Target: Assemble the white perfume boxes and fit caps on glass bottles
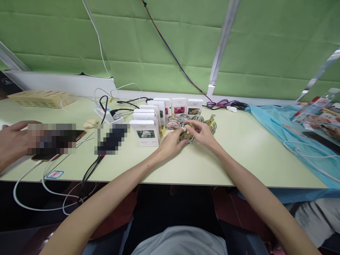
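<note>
A round glass perfume bottle with a gold-coloured neck stands on the table between my hands. My left hand is closed around its left side, thumb along the lower edge. From the right, my right hand pinches at the top of the same bottle; its fingers partly hide the neck and cap. Just behind are more round bottles, one with a pinkish face and one with a gold-coloured neck. White boxes with flower pictures stand in a row to the left and behind.
A phone with cables lies left of the boxes. At far left another person's hand rests by a second phone. A power strip and wires run along the back. Blue cloth covers the table's right end, near another person's hand.
</note>
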`<state>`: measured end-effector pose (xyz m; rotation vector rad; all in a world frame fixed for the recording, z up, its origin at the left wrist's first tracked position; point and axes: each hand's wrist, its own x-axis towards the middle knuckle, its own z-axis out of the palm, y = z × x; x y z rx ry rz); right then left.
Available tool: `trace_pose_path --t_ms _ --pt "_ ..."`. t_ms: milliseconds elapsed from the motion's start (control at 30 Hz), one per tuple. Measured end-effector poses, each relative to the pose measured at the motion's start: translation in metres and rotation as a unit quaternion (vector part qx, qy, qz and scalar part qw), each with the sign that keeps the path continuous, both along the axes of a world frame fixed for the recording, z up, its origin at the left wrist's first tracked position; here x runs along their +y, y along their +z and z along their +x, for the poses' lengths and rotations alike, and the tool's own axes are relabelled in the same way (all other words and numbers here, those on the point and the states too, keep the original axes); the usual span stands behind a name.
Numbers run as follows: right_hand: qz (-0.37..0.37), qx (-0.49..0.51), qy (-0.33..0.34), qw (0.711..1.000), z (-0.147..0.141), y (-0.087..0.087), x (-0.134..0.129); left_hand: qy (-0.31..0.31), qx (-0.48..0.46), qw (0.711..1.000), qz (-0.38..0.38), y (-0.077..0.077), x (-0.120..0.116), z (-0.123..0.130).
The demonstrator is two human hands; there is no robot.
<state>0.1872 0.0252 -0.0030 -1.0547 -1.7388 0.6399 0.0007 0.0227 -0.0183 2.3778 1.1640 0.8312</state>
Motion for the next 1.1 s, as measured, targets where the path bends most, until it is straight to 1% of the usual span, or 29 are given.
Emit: trace_pose_path --t_ms 100,200,767,1100 --pt "0.002 -0.011 0.021 1.0 0.002 -0.0008 0.0021 0.002 -0.001 1.0 0.002 0.0002 0.0007 -0.0007" --pt "0.004 -0.021 0.027 0.999 0.003 -0.0015 0.0037 0.006 0.002 1.0 0.007 0.0 0.0011 -0.0009" --pt "0.023 -0.01 -0.037 0.999 -0.004 -0.0028 0.0017 0.012 -0.003 1.0 0.0 0.0012 0.0002 -0.0006" --pt "0.017 -0.015 -0.045 0.999 -0.0061 -0.0021 -0.0001 0.004 -0.006 1.0 -0.001 0.002 -0.0004 0.0007"
